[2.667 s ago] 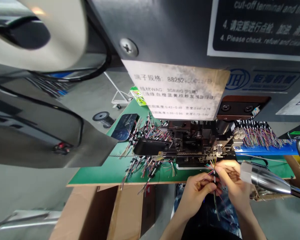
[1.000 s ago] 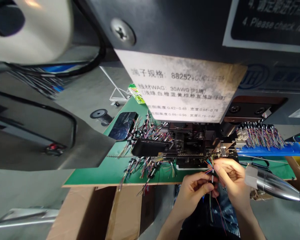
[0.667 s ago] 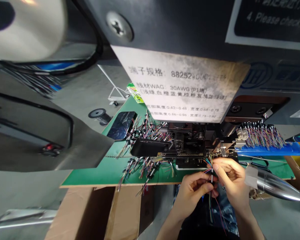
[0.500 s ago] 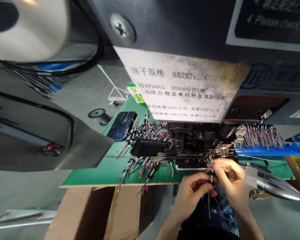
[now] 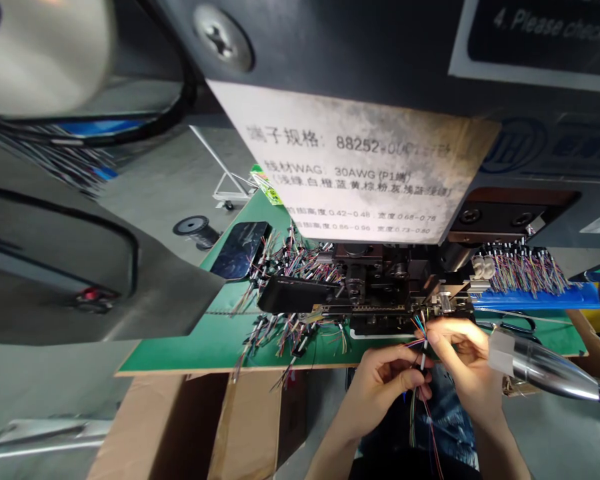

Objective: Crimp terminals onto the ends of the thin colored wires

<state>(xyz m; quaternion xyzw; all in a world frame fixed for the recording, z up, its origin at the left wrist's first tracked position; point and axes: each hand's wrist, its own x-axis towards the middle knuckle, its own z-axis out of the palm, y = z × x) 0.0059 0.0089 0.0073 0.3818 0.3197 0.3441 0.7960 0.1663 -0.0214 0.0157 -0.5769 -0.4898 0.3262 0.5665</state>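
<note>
Between my two hands is a short cable [image 5: 423, 361] with thin coloured wires fanned out at its top end and more wires hanging below. My left hand [image 5: 393, 383] grips its lower part between thumb and fingers. Higher up, my right hand [image 5: 457, 347] pinches the coloured wires [image 5: 420, 325] just under their tips. Those tips point up at the front of a crimping machine's die area [image 5: 423, 293], close to a metal terminal strip [image 5: 365, 309]. Whether the tips touch the machine, I cannot tell.
Bundles of wired cables [image 5: 300, 260] lie on the green table [image 5: 180, 350], beside a phone [image 5: 241, 250]. More cables fill a blue tray [image 5: 535, 300] at right. A metal lamp-like tube [image 5: 550, 373] juts in near my right hand. Cardboard boxes [image 5: 247, 427] stand below the table.
The hands stay in nearly the same place, still holding the cable. The wires hanging below have swung slightly left, and the camera view has shifted a little.
</note>
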